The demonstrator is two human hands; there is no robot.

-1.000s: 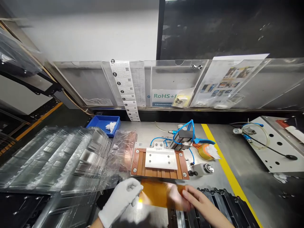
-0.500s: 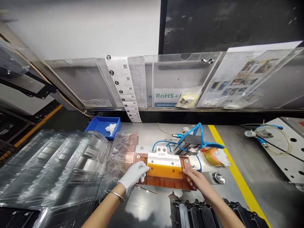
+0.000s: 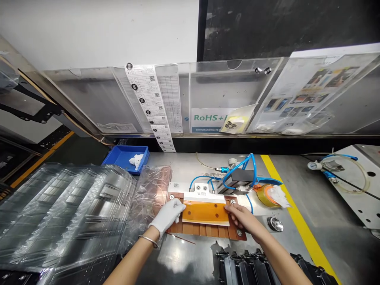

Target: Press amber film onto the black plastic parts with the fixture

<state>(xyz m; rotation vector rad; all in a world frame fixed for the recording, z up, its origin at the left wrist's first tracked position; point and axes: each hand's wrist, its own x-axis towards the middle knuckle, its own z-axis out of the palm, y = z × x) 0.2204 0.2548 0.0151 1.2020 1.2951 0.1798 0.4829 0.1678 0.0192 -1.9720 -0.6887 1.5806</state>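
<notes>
A glossy, see-through amber film (image 3: 204,209) lies over the white block of a brown fixture (image 3: 196,229), with dark round spots showing through it. My left hand (image 3: 168,215), in a white glove, pinches the film's left edge. On the opposite side, the bare fingers of my right hand (image 3: 242,217) are closed at the film's right edge. The fingertips hide both side edges in part. A white plate (image 3: 202,189) with a printed code and blue air hoses stands behind the film.
Left are clear plastic trays (image 3: 74,209), a bagged copper-coloured stack (image 3: 158,184) and a blue bin (image 3: 120,156). To the right sit a tape roll (image 3: 267,194) and a round metal knob (image 3: 275,224). Black parts (image 3: 258,265) lie at the front. An acrylic document rack (image 3: 213,87) runs behind.
Both hands have moved the amber film slightly back, so it now covers the white block's front and its screws. The view has shifted a little.
</notes>
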